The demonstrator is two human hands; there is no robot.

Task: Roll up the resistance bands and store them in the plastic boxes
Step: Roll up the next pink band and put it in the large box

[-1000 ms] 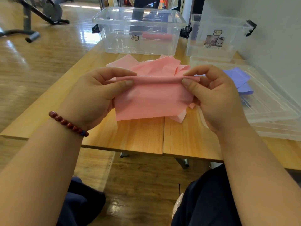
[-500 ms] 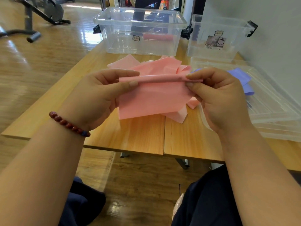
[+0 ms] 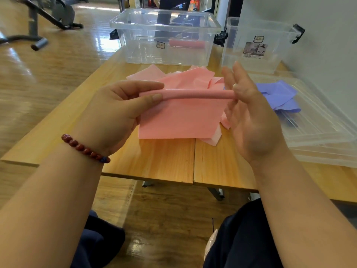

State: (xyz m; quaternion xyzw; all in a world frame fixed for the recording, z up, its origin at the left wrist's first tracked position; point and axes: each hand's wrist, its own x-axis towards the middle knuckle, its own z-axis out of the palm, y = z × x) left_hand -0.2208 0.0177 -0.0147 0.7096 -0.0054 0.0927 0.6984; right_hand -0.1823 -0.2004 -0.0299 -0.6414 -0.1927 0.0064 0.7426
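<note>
Pink resistance band (image 3: pixel 179 117), thin, matte and sheet-like, is being held just above the wooden bench (image 3: pixel 164 159). Its upper edge is forming a tight, narrow roll (image 3: pixel 193 94) running level from one hand to the other, while the unrolled part is hanging flat beneath and trailing back in loose folds onto the bench. The left hand (image 3: pixel 116 113), wearing a beaded bracelet (image 3: pixel 85 148), is pinching the roll's left end between thumb and forefinger. The right hand (image 3: pixel 251 120) is standing open, fingers straight and raised, touching the roll's right end. A purple band (image 3: pixel 278 93) is lying crumpled on clear lids (image 3: pixel 324 132) to the right. Behind, a large clear box (image 3: pixel 135 45) is holding one rolled pink band (image 3: pixel 186 43), beside a smaller clear box (image 3: pixel 237 55).
</note>
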